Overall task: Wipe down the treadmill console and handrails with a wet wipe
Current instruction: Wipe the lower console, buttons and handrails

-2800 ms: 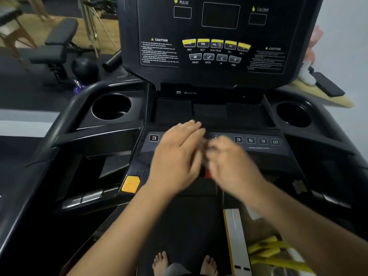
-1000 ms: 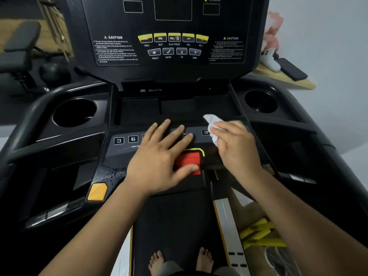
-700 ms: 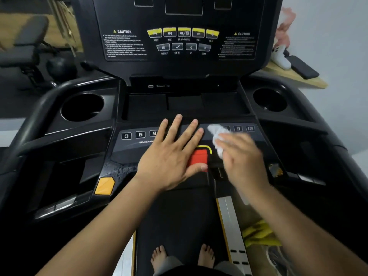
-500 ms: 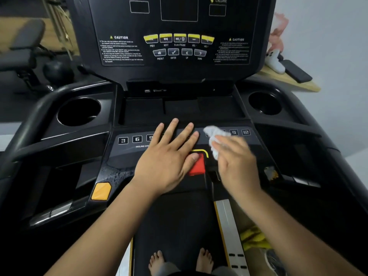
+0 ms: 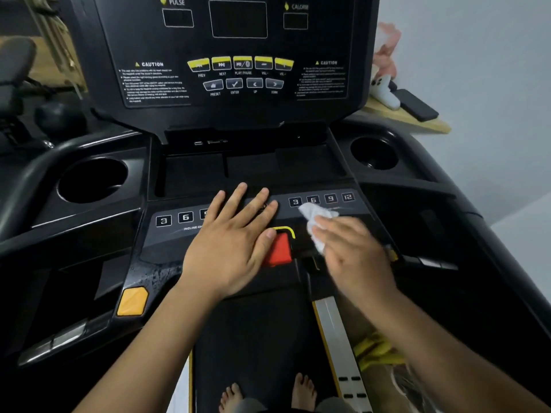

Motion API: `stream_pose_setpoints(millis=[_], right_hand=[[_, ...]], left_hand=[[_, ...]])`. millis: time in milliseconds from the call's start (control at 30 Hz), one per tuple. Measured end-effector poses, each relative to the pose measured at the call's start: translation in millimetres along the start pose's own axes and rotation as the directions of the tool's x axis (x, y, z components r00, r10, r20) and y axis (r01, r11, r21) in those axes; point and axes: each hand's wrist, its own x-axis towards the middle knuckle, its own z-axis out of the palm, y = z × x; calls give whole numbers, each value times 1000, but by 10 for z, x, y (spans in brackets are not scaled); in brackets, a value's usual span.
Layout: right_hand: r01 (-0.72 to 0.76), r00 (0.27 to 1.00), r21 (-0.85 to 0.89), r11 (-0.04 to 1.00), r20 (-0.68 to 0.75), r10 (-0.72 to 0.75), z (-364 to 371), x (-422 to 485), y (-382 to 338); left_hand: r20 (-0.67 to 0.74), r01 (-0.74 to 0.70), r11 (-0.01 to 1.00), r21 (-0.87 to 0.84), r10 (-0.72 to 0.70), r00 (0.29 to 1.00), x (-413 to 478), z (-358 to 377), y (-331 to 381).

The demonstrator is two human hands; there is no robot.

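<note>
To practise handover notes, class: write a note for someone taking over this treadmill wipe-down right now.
Left hand: flat, fingers spread on the lower button panel, thumb against the red stop key.
Right hand: holds the bunched wet wipe on the panel, just below the right-side 3-6-9-12 keys.
Done: droplets by the orange pad suggest the left end is wiped.
Left: probably the rest of the panel, upper display, cup holders, handrails.

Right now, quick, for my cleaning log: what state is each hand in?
Left hand: open, fingers straight, flat on the console panel.
Right hand: holding the bunched wet wipe against the console panel.
</note>
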Motion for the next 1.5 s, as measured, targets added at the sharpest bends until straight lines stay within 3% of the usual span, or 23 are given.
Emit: stream_pose_setpoints(millis=[67,167,300,367,467,533,700,767,867,900,1067,1133,1267,1367,1500], right_hand=[[-131,991,-83,988,-49,127,-74,181,249],[-290,955,-14,957,-73,289,80,421,117],[-3,999,56,998,32,1,197,10,-230],[15,1000,8,1000,-4,-15,20,-98,-27],[-185,980,-134,974,-102,172,-112,148,364],[-288,954,-98,953,-119,276,-3,328,270],[16,1000,-10,1000,15,-16,54,-127,-21],[-73,997,-93,993,-44,70,-176,-175,216],[-331,940,-184,926,-147,307,-244,132,470],[-344,936,-182,921,-140,322,-168,247,396],[-38,995,-90,995,88,46,25,-103,-1],[-112,989,-80,990,82,119,-198,-272,181],[-414,910,-9,910,25,414,-264,50,424],[-467,884,-29,884,-12,466,-133,239,252],[-519,854,6,855,36,518,-405,-209,233]], left_hand=[[-4,1,1000,-8,-1,1000,-5,-4,-3],[-10,8,1000,-16,-8,1000,-4,-7,17],[-15,3,1000,-21,-3,1000,-10,-21,12],[-11,11,1000,-15,-11,1000,-11,-28,16],[-4,10,1000,-9,-10,1000,-6,-27,23],[-9,14,1000,-10,-14,1000,-5,-30,27],[-8,11,1000,-27,-12,1000,-17,-25,9],[-12,23,999,-23,-23,1000,-12,-26,18],[-9,20,1000,-23,-20,1000,-14,-28,28],[-13,23,999,-24,-23,1000,-16,-32,30],[-21,13,999,-34,-14,1000,-22,-19,11],[-26,12,999,-30,-13,1000,-17,-13,13],[-27,13,999,-37,-14,1000,-12,-5,16],[-67,24,999,-27,-26,997,-5,-2,27],[-170,27,1000,-14,-29,985,182,-20,297]])
